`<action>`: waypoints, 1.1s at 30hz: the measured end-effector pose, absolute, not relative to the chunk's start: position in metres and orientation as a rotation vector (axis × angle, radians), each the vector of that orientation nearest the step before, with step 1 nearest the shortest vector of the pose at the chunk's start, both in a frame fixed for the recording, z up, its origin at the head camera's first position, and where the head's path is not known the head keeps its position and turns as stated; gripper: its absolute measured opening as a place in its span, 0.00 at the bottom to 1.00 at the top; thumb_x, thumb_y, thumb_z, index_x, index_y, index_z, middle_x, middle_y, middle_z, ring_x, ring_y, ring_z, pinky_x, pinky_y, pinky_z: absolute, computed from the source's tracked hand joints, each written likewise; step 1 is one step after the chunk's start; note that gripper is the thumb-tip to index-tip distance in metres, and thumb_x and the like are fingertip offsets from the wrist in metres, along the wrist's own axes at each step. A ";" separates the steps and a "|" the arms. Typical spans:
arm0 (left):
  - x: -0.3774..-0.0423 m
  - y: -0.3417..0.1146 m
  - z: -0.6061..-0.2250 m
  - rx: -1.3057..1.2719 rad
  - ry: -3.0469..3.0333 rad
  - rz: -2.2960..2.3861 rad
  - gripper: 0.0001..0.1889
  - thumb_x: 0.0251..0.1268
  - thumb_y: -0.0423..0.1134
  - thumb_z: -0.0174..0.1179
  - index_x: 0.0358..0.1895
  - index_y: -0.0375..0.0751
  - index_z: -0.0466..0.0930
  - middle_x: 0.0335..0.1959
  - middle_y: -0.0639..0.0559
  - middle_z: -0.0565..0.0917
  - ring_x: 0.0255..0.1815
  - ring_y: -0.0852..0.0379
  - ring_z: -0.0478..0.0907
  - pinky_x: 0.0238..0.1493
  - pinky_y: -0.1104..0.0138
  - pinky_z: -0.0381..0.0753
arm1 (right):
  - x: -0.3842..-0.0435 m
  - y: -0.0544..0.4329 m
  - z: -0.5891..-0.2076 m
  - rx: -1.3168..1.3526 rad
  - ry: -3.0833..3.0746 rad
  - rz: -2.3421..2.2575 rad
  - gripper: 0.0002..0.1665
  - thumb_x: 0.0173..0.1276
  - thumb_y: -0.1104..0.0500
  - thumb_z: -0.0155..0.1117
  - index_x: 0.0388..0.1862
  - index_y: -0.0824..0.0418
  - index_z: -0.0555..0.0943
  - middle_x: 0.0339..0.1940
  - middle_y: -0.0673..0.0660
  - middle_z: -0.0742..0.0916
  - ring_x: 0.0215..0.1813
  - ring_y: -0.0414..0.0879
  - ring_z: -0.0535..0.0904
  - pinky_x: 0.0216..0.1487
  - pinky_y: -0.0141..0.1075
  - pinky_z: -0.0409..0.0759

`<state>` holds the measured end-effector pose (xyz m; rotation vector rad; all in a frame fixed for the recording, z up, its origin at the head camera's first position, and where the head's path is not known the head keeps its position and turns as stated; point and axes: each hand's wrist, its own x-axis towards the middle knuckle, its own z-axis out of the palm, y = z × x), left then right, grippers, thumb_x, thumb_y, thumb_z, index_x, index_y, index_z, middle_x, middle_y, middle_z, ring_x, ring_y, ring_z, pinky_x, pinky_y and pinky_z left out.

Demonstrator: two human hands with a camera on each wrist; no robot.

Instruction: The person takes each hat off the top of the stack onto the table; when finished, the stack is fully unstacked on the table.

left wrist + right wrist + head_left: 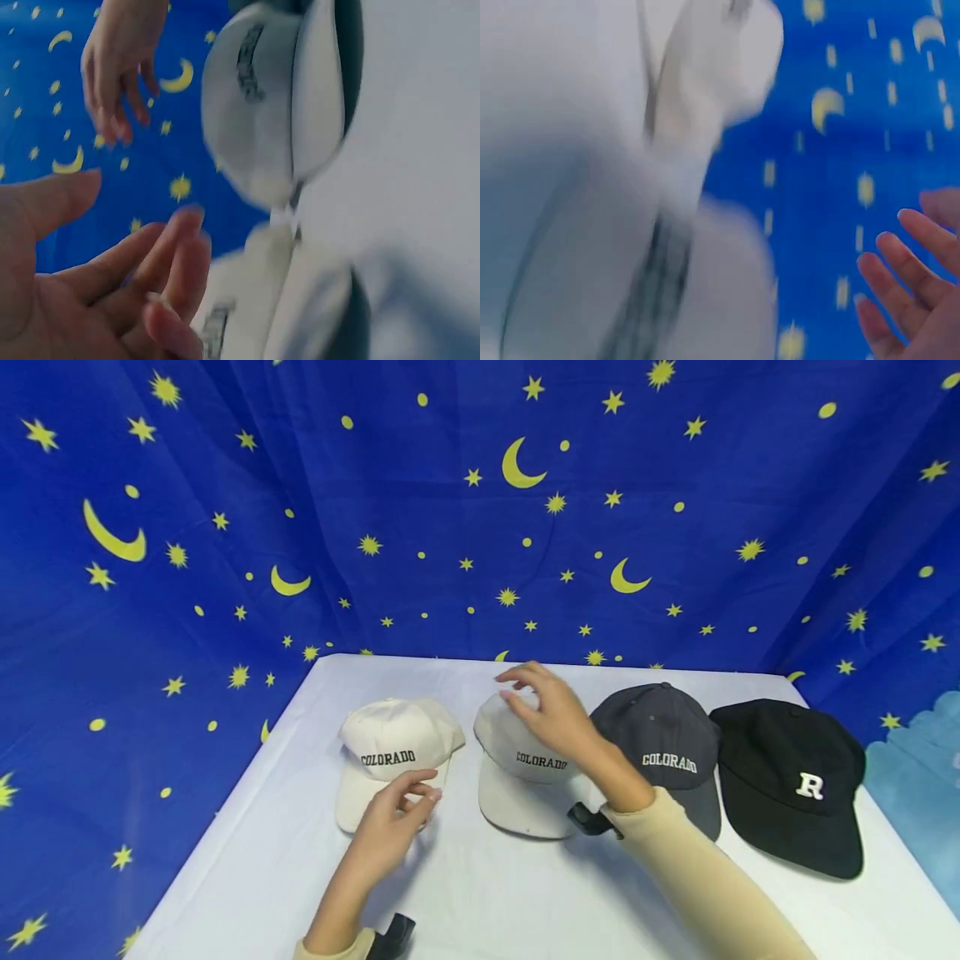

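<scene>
Four is avoided here: several baseball caps stand in a row on a white table. My left hand (393, 827) hovers by the brim of the white cap (390, 731), its fingers loosely bent and holding nothing. Over the light grey cap (517, 802) hangs my right hand (551, 710), relaxed and holding nothing; it hides part of that cap's crown. In the left wrist view the left palm (82, 300) shows with fingers spread. The right wrist view has the right fingers (904, 285) apart from the caps.
A dark grey cap (660, 735) sits right of the light grey one, partly behind the right forearm. At the far right lies a black cap (795, 777) with a white R. The white table (480, 902) meets a blue curtain (420, 485) with moons and stars.
</scene>
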<state>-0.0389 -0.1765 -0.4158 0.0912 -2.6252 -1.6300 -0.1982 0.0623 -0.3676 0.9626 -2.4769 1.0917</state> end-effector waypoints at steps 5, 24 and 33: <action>-0.019 -0.201 -0.423 0.273 -2.706 -1.256 0.25 0.75 0.46 0.61 0.70 0.42 0.73 0.67 0.44 0.74 0.66 0.42 0.70 0.63 0.44 0.72 | -0.181 -0.015 -0.379 1.312 -2.649 0.738 0.31 0.76 0.44 0.62 0.74 0.50 0.72 0.78 0.54 0.70 0.76 0.52 0.66 0.71 0.52 0.68; -0.023 -0.206 -0.456 0.227 -3.063 -1.045 0.47 0.76 0.54 0.57 0.80 0.26 0.41 0.80 0.24 0.39 0.78 0.22 0.36 0.72 0.33 0.43 | -0.175 -0.030 -0.418 1.334 -2.833 0.405 0.41 0.76 0.42 0.61 0.82 0.47 0.61 0.83 0.55 0.60 0.81 0.59 0.58 0.72 0.56 0.67; -0.026 -0.214 -0.435 0.153 -3.077 -0.975 0.46 0.77 0.59 0.53 0.81 0.30 0.45 0.81 0.26 0.42 0.79 0.24 0.38 0.72 0.33 0.44 | -0.168 0.007 -0.415 1.344 -2.709 0.490 0.38 0.76 0.45 0.62 0.80 0.51 0.65 0.82 0.55 0.64 0.80 0.56 0.61 0.73 0.56 0.64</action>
